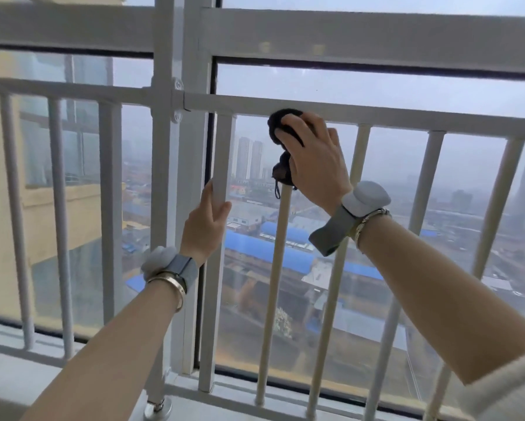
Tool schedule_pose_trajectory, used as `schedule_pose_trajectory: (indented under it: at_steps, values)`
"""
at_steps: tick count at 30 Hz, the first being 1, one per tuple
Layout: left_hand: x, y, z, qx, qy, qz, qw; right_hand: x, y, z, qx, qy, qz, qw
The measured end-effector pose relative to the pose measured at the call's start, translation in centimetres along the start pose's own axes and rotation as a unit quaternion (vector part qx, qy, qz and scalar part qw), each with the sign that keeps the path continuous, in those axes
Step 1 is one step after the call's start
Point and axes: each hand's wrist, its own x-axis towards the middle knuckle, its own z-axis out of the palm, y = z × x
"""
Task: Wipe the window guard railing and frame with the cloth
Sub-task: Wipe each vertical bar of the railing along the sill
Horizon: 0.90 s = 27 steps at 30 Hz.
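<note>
A white guard railing [407, 115] with upright bars runs across the window, fixed to a white window frame [191, 56]. My right hand [313, 159] grips a dark cloth [281, 129] bunched round the top of a round bar, just under the top rail. Part of the cloth hangs below my palm. My left hand [205, 221] grips the square end post [221, 183] of the right railing section at mid-height, thumb on the left and fingers wrapped behind.
A second railing section [57, 177] stands to the left of the frame's central post [164, 147]. A round metal foot [158, 407] anchors the post on the sill [12, 378]. Behind the glass lies a hazy city far below.
</note>
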Motion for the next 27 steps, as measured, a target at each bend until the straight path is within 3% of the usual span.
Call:
schedule_pose_trajectory:
  at_steps: [8,13,18,22,27]
  values:
    - [0.1,-0.4,0.4,0.012,0.016,0.013,1.0,-6.3,-2.3,0.4,-0.056,-0.155,-0.204,0.965]
    - [-0.1,-0.5,0.7,-0.001,0.043,0.026,0.999,-0.7,1.8,-1.8,-0.058,-0.07,-0.123,0.988]
    - [-0.9,-0.8,1.7,-0.051,0.103,0.029,0.993,-3.2,0.1,0.7,-0.024,-0.089,-0.151,0.984]
    - [-2.8,-2.3,2.3,-0.072,0.09,0.014,0.993,-7.9,-2.1,2.7,0.034,-0.101,-0.15,0.983]
    - [-7.0,-5.2,3.0,-0.087,0.055,-0.048,0.994,-15.4,-4.7,4.6,0.035,-0.156,-0.213,0.964]
